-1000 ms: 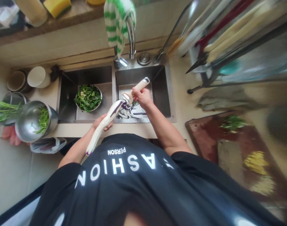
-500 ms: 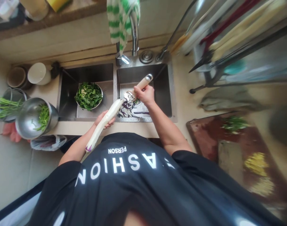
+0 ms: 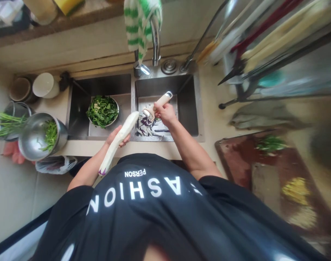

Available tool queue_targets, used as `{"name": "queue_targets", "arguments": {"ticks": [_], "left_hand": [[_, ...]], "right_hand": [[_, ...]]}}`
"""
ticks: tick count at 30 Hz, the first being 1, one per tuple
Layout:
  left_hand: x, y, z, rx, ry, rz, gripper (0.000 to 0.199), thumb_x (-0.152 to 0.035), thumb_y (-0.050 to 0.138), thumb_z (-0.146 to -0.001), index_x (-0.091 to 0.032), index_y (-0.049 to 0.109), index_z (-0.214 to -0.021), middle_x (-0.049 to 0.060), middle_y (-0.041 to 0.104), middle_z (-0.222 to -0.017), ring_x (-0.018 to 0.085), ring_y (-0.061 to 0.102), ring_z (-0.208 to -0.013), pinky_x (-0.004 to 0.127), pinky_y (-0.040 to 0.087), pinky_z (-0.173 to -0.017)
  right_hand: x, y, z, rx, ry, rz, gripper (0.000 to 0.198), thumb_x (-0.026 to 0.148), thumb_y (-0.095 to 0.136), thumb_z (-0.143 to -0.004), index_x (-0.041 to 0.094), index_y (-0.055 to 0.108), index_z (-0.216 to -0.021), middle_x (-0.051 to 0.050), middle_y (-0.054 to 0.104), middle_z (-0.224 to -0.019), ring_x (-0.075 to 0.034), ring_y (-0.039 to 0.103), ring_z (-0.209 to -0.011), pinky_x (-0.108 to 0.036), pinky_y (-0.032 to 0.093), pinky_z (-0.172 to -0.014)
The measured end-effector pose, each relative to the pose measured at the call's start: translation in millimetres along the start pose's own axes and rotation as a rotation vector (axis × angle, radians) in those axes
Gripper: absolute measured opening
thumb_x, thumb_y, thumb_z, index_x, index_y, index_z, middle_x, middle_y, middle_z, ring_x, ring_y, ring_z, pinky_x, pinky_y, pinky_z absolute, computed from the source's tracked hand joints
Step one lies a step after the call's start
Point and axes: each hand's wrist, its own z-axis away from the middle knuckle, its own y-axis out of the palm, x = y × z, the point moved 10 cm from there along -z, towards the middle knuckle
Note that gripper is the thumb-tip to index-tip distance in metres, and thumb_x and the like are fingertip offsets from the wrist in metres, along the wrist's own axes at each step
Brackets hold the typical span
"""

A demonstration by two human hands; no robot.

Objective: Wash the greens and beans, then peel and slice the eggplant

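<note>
A long peeled eggplant (image 3: 117,143), white with a trace of purple at its near end, slants across my left hand (image 3: 115,137), whose fingers are closed around it. Over the right sink basin, my right hand (image 3: 166,113) grips a peeler (image 3: 163,99) with a pale handle and a silver tip. The peeler's head is just to the right of the eggplant's far end, with a small gap between them. Dark purple and white peelings (image 3: 146,127) lie in the right basin (image 3: 185,105) below.
In the left basin stands a bowl of leafy greens (image 3: 102,111). A metal bowl (image 3: 32,136) with cut greens is at the left counter edge. The faucet (image 3: 156,40) with a striped towel (image 3: 137,25) rises behind. A cutting board (image 3: 236,156) bearing a cleaver (image 3: 265,183) and chopped food lies right.
The peeler has come away from the eggplant's far end, and its head has turned. The eggplant has shifted slightly left and toward me, still in my left hand.
</note>
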Motion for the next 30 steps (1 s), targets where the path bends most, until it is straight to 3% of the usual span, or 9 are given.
{"name": "queue_targets", "arguments": {"ticks": [2, 7, 11, 14, 19, 22, 24, 26, 30], "left_hand": [[-34, -16, 2, -0.146, 0.142, 0.011, 0.069, -0.078, 0.048, -0.090, -0.013, 0.065, -0.104, 0.000, 0.055, -0.059, 0.010, 0.043, -0.036, 0.018, 0.028, -0.029], [-133, -60, 33, -0.632, 0.786, 0.244, 0.050, -0.068, 0.047, -0.098, -0.022, 0.064, -0.108, -0.003, 0.057, -0.067, 0.008, 0.050, -0.048, 0.018, 0.044, -0.047], [-151, -58, 41, -0.777, 1.087, 0.307, 0.047, -0.066, 0.058, -0.094, -0.027, 0.060, -0.120, -0.002, 0.065, -0.084, 0.011, 0.064, -0.072, 0.024, 0.056, -0.078], [-143, -37, 36, -0.754, 1.162, 0.189, 0.058, -0.070, 0.066, -0.086, -0.028, 0.059, -0.125, 0.002, 0.069, -0.102, 0.015, 0.069, -0.096, 0.031, 0.054, -0.097], [-126, 5, 45, -0.527, 1.079, -0.230, 0.065, -0.051, 0.094, -0.062, -0.026, 0.069, -0.117, 0.007, 0.067, -0.127, 0.024, 0.061, -0.126, 0.037, 0.050, -0.108], [-107, 3, 44, -0.358, 0.797, -0.425, 0.044, -0.030, 0.095, -0.062, -0.018, 0.076, -0.100, 0.011, 0.068, -0.128, 0.027, 0.064, -0.124, 0.035, 0.056, -0.100], [-87, -10, 34, -0.246, 0.539, -0.345, 0.037, -0.036, 0.088, -0.073, -0.017, 0.076, -0.104, 0.014, 0.070, -0.124, 0.027, 0.072, -0.109, 0.034, 0.061, -0.084], [-70, -19, 20, -0.172, 0.348, -0.207, 0.048, -0.049, 0.081, -0.080, -0.018, 0.072, -0.116, 0.015, 0.072, -0.120, 0.026, 0.076, -0.094, 0.034, 0.063, -0.070], [-57, -11, -17, -0.066, 0.181, -0.196, 0.073, -0.068, 0.073, -0.081, -0.011, 0.062, -0.126, 0.017, 0.076, -0.103, 0.025, 0.076, -0.076, 0.033, 0.062, -0.061]], "right_hand": [[-12, 8, 6, 0.062, 0.111, -0.148, 0.045, 0.050, 0.088, -0.073, 0.019, 0.055, -0.067, 0.004, 0.056, -0.053, -0.006, 0.046, -0.042, -0.018, 0.037, -0.039], [-50, 51, 48, 0.304, 0.480, -0.453, 0.043, 0.060, 0.072, -0.086, 0.021, 0.059, -0.074, 0.000, 0.071, -0.073, -0.016, 0.067, -0.068, -0.034, 0.061, -0.068], [-49, 95, 76, 0.568, 0.539, -0.563, 0.046, 0.069, 0.063, -0.088, 0.023, 0.066, -0.084, -0.005, 0.077, -0.104, -0.028, 0.071, -0.105, -0.050, 0.061, -0.087], [-34, 106, 67, 0.592, 0.440, -0.608, 0.048, 0.072, 0.062, -0.087, 0.024, 0.065, -0.087, -0.005, 0.076, -0.106, -0.028, 0.069, -0.116, -0.044, 0.062, -0.084], [-6, 80, 32, 0.439, 0.219, -0.489, 0.051, 0.073, 0.070, -0.080, 0.023, 0.064, -0.085, -0.007, 0.076, -0.089, -0.025, 0.071, -0.103, -0.033, 0.062, -0.070], [10, 61, 23, 0.364, 0.100, -0.389, 0.052, 0.074, 0.071, -0.077, 0.023, 0.062, -0.081, -0.006, 0.076, -0.086, -0.023, 0.071, -0.095, -0.034, 0.062, -0.070], [15, 60, 22, 0.354, 0.086, -0.340, 0.052, 0.074, 0.071, -0.078, 0.023, 0.061, -0.081, -0.006, 0.076, -0.088, -0.021, 0.071, -0.092, -0.033, 0.061, -0.071], [15, 68, 24, 0.360, 0.112, -0.311, 0.052, 0.074, 0.072, -0.076, 0.023, 0.061, -0.081, -0.005, 0.076, -0.087, -0.020, 0.071, -0.088, -0.032, 0.061, -0.071], [15, 98, 31, 0.396, 0.139, -0.291, 0.055, 0.073, 0.079, -0.070, 0.022, 0.060, -0.081, -0.002, 0.071, -0.079, -0.018, 0.070, -0.079, -0.030, 0.060, -0.069]]}}
